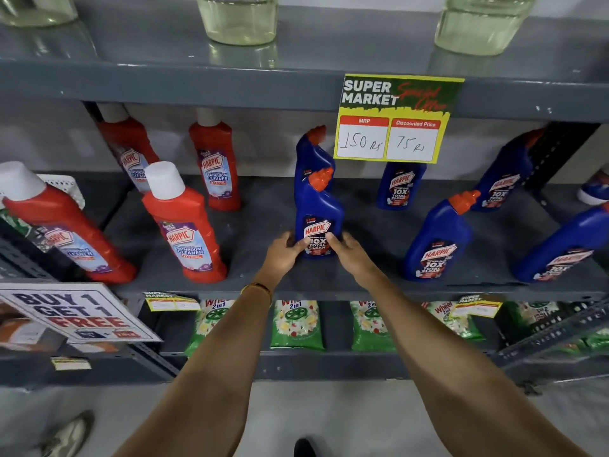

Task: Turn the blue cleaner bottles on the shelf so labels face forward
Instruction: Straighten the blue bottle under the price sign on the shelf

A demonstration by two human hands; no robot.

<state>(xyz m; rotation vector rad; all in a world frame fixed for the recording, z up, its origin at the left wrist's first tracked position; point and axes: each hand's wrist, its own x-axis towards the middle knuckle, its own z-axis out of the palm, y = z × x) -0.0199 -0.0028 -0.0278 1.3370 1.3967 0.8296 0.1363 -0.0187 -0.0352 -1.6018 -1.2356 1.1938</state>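
Note:
A blue cleaner bottle (318, 209) with an orange cap stands upright at the middle of the grey shelf (362, 278), its label facing me. My left hand (284, 250) grips its base from the left and my right hand (346, 250) from the right. Right behind it stands a second blue bottle (313, 153), whose label I cannot see. Further right stand more blue bottles: one (400, 184) half hidden behind the price sign, one (438, 239) near the front, one (504, 179) at the back and one (563, 245) at the right edge, all showing labels.
Red cleaner bottles (184, 225) fill the shelf's left half. A yellow price sign (395, 118) hangs from the shelf above. Clear jars (237, 18) stand on the top shelf. Green detergent packs (296, 324) lie on the shelf below. A "Buy 1 Get 1 Free" sign (75, 311) juts out at lower left.

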